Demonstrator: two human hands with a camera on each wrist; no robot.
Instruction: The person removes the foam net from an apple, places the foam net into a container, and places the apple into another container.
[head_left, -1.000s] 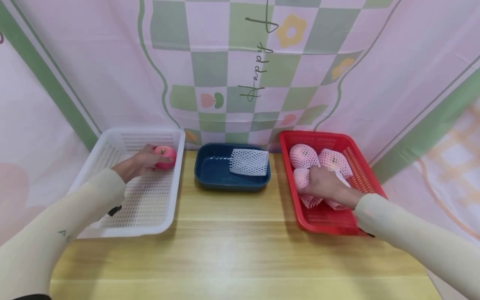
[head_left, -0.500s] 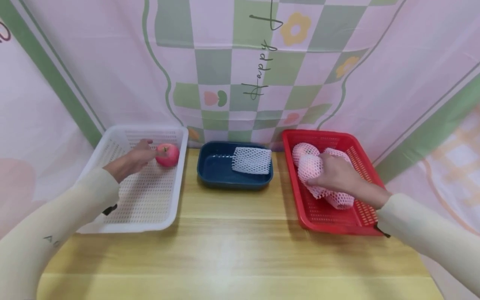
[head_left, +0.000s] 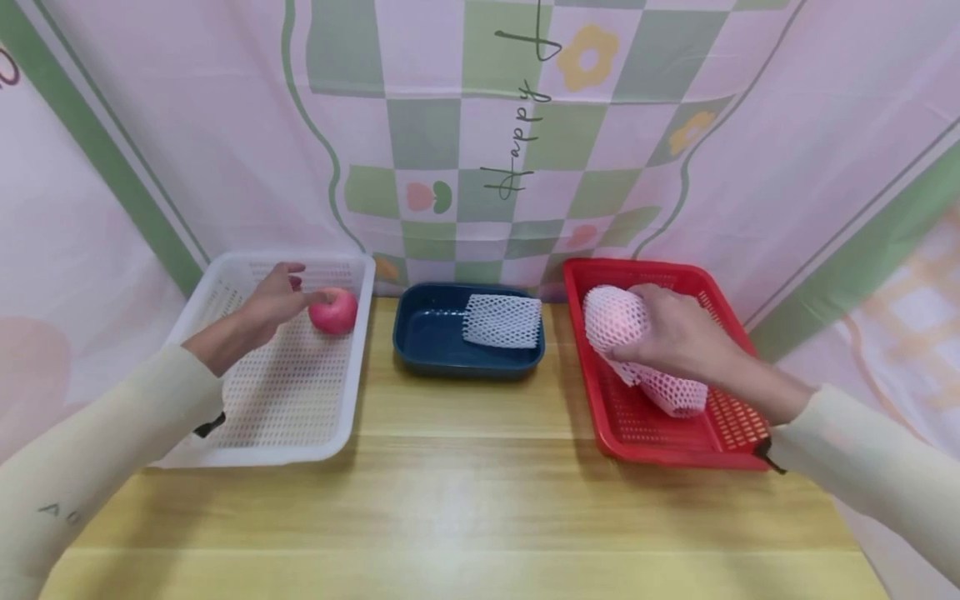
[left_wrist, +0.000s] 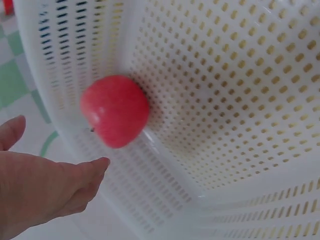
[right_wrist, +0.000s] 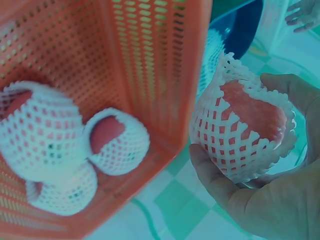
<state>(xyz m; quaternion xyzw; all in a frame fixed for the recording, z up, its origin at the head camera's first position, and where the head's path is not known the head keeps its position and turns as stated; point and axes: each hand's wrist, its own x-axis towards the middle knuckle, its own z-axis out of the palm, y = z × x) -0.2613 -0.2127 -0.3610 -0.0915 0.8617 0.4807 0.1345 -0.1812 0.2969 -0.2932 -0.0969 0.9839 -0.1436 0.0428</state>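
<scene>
In the white basket [head_left: 288,417], a bare red apple [head_left: 335,312] lies against the right wall. My left hand [head_left: 273,304] hovers beside it, fingers extended and apart from it in the left wrist view, where the apple [left_wrist: 116,111] shows whole. Over the red basket [head_left: 637,446], my right hand [head_left: 678,333] grips an apple in a white foam net [head_left: 613,321], thumb on one side and fingers on the other. Red skin shows through the net's open end in the right wrist view. Several netted apples [right_wrist: 117,142] lie in the basket below, partly hidden in the head view.
Between the baskets stands a dark blue tray [head_left: 431,342] with a flat, unfilled white foam net [head_left: 502,321] in its right half. All three containers sit along the back of a wooden table [head_left: 457,467], before a checkered curtain [head_left: 427,133].
My left hand has let go of the bare apple and drawn up and left from it. My right hand has lifted a netted apple from among the others in the red basket.
</scene>
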